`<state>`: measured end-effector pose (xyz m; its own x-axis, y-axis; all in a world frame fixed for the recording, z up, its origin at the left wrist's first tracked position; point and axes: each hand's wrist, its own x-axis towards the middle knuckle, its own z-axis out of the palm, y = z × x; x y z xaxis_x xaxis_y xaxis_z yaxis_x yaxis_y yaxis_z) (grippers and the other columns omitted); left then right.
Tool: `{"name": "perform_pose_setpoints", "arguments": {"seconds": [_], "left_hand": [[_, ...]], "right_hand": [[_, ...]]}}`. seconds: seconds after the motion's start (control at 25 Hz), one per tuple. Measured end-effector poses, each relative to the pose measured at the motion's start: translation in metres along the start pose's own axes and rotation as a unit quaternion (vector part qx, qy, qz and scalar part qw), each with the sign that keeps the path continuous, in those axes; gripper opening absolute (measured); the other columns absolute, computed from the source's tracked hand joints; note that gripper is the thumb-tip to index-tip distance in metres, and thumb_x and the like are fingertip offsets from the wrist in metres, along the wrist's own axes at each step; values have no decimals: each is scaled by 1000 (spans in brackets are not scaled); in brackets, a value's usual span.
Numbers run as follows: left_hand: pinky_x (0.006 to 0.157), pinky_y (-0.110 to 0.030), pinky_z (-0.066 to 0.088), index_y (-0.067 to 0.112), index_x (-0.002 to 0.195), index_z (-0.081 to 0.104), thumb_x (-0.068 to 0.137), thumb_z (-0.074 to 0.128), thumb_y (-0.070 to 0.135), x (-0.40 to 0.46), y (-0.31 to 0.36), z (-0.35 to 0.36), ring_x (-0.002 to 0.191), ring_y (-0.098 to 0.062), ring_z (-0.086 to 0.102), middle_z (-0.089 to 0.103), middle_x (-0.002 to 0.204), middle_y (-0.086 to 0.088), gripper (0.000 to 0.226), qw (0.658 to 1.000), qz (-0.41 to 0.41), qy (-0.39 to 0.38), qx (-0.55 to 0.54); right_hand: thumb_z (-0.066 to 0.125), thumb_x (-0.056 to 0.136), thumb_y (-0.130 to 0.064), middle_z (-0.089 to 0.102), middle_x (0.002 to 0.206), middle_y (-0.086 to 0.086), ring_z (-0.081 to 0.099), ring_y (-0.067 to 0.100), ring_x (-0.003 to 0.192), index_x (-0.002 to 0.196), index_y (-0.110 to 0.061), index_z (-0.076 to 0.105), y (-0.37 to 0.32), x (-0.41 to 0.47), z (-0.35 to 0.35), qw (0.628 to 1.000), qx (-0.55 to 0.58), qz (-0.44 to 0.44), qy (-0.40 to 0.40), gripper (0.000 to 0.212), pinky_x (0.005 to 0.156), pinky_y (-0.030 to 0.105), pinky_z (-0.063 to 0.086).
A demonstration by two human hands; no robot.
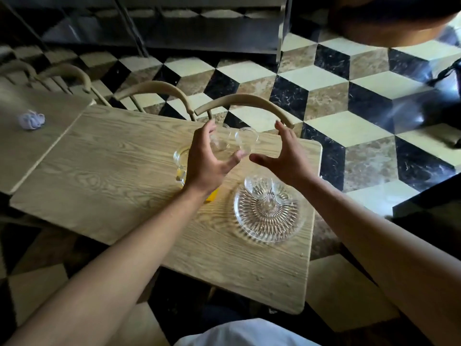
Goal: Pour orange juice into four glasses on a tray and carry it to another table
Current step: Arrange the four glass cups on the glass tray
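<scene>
The work surface is a pale wood-grain rectangular table (112,171) standing on a floor of cream, brown and black cube-pattern tiles (324,91). Curved beige chair backs (243,103) line its far edge. A second matching table (30,146) abuts on the left and carries a crumpled pale-blue cloth (31,119).

A round ribbed clear-glass tray (264,221) lies near the table's right edge, with two clear empty glasses (258,187) upright on its far part. Two more clear tumblers (245,139) stand at the table's far edge. The left hand (209,161) curls around one tumbler; whether it grips is unclear. The right hand (287,156) is spread, holding nothing. A clear glass jug of orange juice (180,166) sits partly hidden behind the left wrist.
</scene>
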<state>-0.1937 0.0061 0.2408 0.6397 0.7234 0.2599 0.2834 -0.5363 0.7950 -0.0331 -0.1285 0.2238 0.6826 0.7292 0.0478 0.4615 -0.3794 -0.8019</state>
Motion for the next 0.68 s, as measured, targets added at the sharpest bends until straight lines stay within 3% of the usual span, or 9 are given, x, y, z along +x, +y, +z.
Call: {"name": "perform_pose_setpoints", "arguments": {"seconds": [0.24,0.36,0.48,0.68], "left_hand": [[115,-47,49,6,153,45,72,77,65,82,-23,-28,135,-26,55,57,144,-15,105,1000,-5,16,9],[115,-40,47,8,155,43,69,76,66,121,-53,-36,137,-24,53,55,147,-14,110,999,-13,-22,24],[114,-36,45,13,157,41,67,84,61,152,-100,-32,136,-20,52,54,148,-11,111,995,-32,-88,36],[120,-44,44,18,158,42,72,98,36,182,-200,-7,140,-21,52,55,151,-9,105,978,-70,-189,61]], "right_hand": [[83,76,-52,32,164,12,30,24,151,160,-9,25,-19,60,11,1000,-26,-15,4,111,121,33,23],[83,73,-55,36,162,12,34,26,148,160,-12,28,-11,91,23,1000,-24,9,2,111,123,42,30],[74,60,-77,31,164,12,31,26,151,159,-12,28,15,116,33,999,-32,25,-17,127,123,49,31],[77,45,-81,34,163,11,38,25,147,160,-17,26,79,146,57,991,-17,112,-67,141,120,47,37]]}}
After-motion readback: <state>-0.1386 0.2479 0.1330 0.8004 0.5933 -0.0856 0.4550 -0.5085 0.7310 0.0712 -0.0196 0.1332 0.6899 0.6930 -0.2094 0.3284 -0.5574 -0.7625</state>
